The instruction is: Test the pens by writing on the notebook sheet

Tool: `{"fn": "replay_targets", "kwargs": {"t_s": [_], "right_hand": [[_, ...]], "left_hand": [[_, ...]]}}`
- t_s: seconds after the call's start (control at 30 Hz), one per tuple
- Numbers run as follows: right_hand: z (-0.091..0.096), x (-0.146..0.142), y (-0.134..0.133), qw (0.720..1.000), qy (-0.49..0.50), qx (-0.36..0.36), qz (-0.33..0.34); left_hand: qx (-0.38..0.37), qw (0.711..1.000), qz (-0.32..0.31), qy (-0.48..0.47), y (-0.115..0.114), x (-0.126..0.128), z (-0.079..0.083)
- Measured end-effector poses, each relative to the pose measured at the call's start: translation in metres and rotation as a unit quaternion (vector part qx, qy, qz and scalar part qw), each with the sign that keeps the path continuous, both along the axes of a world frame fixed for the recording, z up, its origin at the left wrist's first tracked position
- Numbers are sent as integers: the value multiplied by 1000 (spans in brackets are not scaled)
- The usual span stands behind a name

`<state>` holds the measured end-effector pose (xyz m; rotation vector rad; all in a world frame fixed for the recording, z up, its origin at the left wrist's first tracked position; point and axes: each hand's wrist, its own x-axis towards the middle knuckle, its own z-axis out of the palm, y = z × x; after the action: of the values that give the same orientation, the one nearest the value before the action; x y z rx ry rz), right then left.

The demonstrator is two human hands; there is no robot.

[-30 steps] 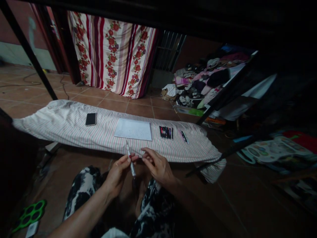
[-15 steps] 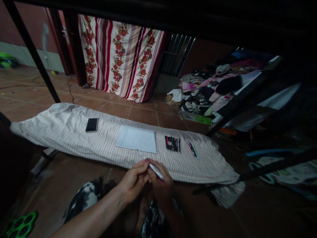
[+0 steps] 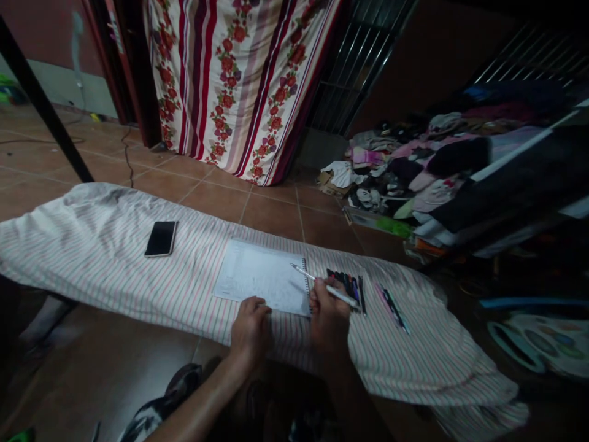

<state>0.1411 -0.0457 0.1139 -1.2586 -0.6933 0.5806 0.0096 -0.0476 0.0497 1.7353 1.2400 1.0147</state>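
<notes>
A spiral notebook (image 3: 264, 285) lies open on a striped cloth-covered board (image 3: 105, 258). My right hand (image 3: 329, 316) is closed around a white pen (image 3: 313, 279), whose tip points over the notebook's right side. My left hand (image 3: 251, 328) rests at the notebook's near edge, fingers curled down on the cloth and holding nothing that I can see. A row of several pens (image 3: 347, 285) lies just right of the notebook, partly hidden by my right hand.
A black phone (image 3: 161, 238) lies on the board to the left. Two more pens (image 3: 391, 304) lie further right. A floral curtain (image 3: 239, 80) hangs behind, a pile of clothes (image 3: 414, 166) sits at right, and a black pole (image 3: 41, 101) slants at left.
The pen passed from my left hand to my right. Both hands moved up from my lap to the notebook, and the view moved closer to the board.
</notes>
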Motion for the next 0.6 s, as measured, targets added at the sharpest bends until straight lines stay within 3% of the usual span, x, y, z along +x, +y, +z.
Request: {"fn": "replay_targets", "kwargs": {"t_s": [0.1,0.23,0.37,0.6], "right_hand": [[-20,-6,44,998,55,25,26],[-46,-19,99,999,-19,14,47],[-74,-28,137,987,-83,-86,104],[-114,-31,171,981,-117,-109,107]], "left_hand": [[113,979,-13,167,10,-3,-10],[122,941,-18,315,21,-4,-20],[117,917,-16,381,30,-10,-32],[104,901,-22,420,36,-13,-29]]}}
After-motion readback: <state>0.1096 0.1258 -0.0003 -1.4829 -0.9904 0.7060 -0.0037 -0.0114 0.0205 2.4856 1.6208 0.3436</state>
